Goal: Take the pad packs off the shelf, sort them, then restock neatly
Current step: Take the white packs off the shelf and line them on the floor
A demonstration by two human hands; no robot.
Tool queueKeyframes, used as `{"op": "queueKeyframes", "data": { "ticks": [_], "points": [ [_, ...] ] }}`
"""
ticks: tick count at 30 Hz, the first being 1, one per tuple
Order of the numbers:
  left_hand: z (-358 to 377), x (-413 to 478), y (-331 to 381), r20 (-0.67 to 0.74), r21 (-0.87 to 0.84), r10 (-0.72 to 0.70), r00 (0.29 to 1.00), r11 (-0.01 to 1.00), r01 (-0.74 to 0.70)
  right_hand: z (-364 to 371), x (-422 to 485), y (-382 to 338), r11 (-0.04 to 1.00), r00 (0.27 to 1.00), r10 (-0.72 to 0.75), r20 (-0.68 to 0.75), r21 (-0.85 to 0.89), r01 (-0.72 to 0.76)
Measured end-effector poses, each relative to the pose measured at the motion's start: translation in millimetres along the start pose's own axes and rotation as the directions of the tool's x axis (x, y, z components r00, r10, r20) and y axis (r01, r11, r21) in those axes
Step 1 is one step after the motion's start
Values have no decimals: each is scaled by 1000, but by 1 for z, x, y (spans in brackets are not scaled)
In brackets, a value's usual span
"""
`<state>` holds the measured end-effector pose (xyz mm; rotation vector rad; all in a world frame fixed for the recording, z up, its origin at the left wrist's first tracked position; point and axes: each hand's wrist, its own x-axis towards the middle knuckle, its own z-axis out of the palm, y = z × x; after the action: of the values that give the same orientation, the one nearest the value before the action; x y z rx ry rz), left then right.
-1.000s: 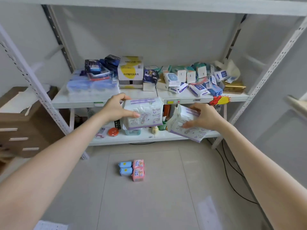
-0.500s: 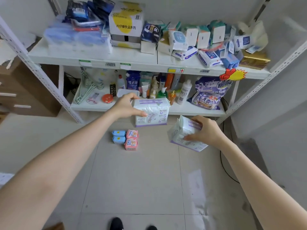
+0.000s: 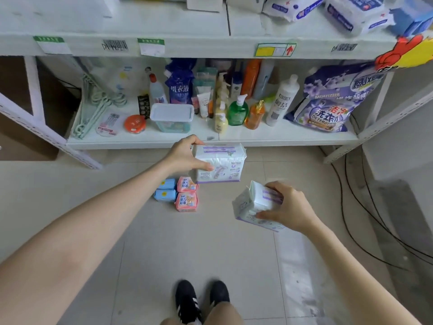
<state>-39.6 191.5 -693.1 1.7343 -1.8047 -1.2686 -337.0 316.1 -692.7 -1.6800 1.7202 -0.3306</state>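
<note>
Removal partly done. Purple-white pack [image 3: 222, 165] is being clamped by left hand [image 3: 181, 156] fingers, second pack [image 3: 255, 202] by right hand [image 3: 289, 206] fingers, above floor [image 3: 210, 242] near four small packs [image 3: 186, 201]. Shelf packs [image 3: 356, 14] are awaiting removal; sorting, restocking outstanding.

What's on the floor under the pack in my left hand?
Two pink packs and two blue packs lie on the tiles. The held pack hides the far pink pack's upper corner.

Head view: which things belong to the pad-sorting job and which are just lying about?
Job: white-purple pad pack in left hand; matching pack in right hand; blue packs and pink packs on floor.
Lying about: green pump bottle, purple detergent bag, lidded tub, hangers.
</note>
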Motion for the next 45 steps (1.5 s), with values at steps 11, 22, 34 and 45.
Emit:
{"op": "queueKeyframes", "data": {
  "ticks": [11, 22, 34, 45],
  "points": [
    [112, 156, -194, 9, 8, -43, 999, 999, 43, 181, 155, 137, 999, 999, -32, -4, 6, 32],
    [199, 262, -317, 21, 35, 5, 1000, 999, -5, 302, 247, 243, 997, 998, -56, -32, -57, 54],
    [230, 319, -378, 62, 160, 61, 996, 985, -70, 370, 324, 278, 984, 991, -134, 5, -116, 134],
    [226, 334, -413, 166, 212, -4, 986, 977, -31, 407, 325, 281, 954, 957, -267, -113, -174, 245]
  ]
}}
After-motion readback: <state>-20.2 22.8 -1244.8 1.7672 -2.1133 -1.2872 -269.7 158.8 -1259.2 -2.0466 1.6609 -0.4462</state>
